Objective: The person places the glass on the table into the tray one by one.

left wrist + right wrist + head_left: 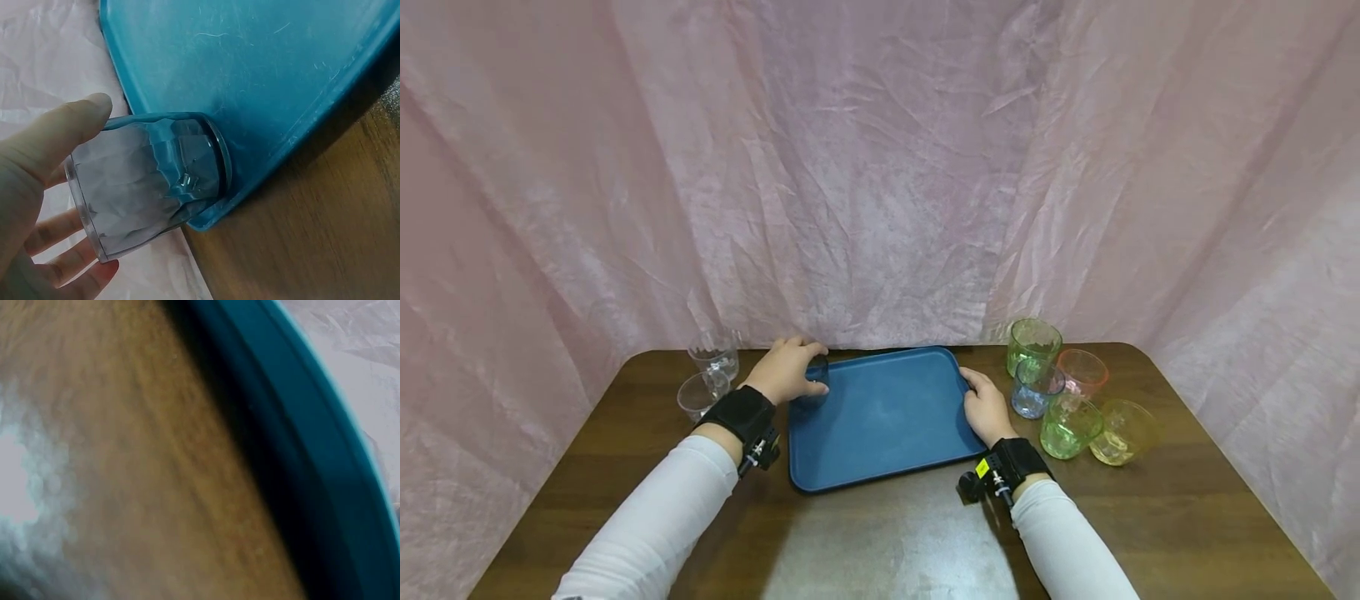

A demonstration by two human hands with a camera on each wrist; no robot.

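While my left hand [790, 369] curls round a clear tumbler [147, 178], thumb on one side and fingers on the other, its base sits on the far left corner of the blue tray [880, 421]. My right hand [986, 407] lies on the tray's right edge, fingers bent over the rim; the right wrist view shows only the rim and the tabletop, blurred. The tray lies in the middle of the brown table [1187, 517], its far edge close to the pink cloth [880, 167]. Two more clear cups [709, 375] stand near the table's far left corner, just beside my left wrist. Toward the far right corner is a cluster of coloured cups [1067, 392]: two green, one blue, one pink, one yellow, close together and just beside my right hand
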